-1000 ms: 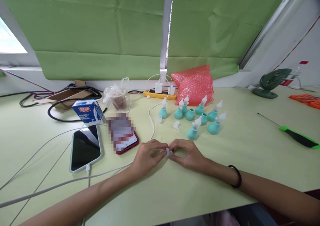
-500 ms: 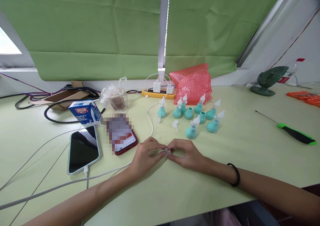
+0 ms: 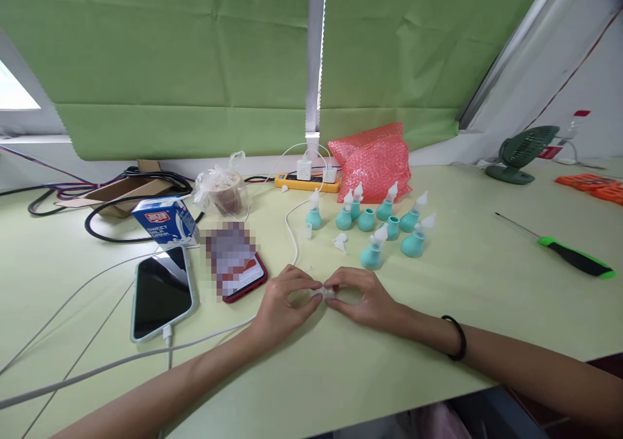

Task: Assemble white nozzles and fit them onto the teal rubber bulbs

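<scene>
Both hands rest on the pale green table (image 3: 487, 283) and meet fingertip to fingertip. My left hand (image 3: 285, 299) and my right hand (image 3: 360, 296) each pinch the same small clear plastic piece (image 3: 327, 292). A black band circles my right wrist. Just beyond the hands stand several teal bulbs with white nozzles (image 3: 374, 252); some bulbs have no nozzle. Loose white nozzle tips (image 3: 341, 241) lie on the table near them.
A phone on a white cable (image 3: 160, 290) and a red-cased phone (image 3: 238, 267) lie left of my hands. A milk carton (image 3: 165, 222), a bagged cup (image 3: 221, 189), a power strip (image 3: 306, 179), a pink bubble-wrap bag (image 3: 372, 160), a green-handled screwdriver (image 3: 569, 254) and a fan (image 3: 520, 154) sit around.
The hands stay together on the small clear piece, with only slight finger movement. The view has drifted a little.
</scene>
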{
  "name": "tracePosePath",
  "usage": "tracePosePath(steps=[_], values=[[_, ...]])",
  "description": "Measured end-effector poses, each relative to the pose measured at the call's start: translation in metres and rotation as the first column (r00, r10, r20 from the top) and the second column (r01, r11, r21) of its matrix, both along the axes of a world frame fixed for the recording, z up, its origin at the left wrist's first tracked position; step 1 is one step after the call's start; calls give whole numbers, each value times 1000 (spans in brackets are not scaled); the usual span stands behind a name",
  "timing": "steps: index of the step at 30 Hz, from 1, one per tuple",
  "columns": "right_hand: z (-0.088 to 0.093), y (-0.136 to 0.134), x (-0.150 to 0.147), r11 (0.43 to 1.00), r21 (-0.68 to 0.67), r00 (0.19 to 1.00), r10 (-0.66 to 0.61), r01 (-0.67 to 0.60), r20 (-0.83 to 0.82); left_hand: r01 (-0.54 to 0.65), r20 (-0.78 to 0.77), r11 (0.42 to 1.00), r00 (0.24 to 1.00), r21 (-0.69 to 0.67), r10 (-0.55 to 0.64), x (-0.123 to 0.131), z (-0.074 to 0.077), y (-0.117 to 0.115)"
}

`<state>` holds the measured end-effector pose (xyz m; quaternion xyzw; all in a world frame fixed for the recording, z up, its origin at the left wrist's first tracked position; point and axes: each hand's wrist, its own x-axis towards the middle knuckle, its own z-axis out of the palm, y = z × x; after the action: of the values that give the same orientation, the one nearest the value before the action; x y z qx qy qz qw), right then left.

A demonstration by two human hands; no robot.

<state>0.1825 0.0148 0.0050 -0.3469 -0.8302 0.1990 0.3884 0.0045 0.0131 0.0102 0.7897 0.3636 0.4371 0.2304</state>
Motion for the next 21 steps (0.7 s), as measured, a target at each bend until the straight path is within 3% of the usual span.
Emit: tracePosePath(steps=[7,21], values=[[-2,0,1,1000,-8,1000,0,0,-5,-42,-152,996,988,-76,30,-1,3,0],[-1,-1,0,1000,-10,999,-30,30,-25,-34,-292,985,953,169,83,-1,0,-7]])
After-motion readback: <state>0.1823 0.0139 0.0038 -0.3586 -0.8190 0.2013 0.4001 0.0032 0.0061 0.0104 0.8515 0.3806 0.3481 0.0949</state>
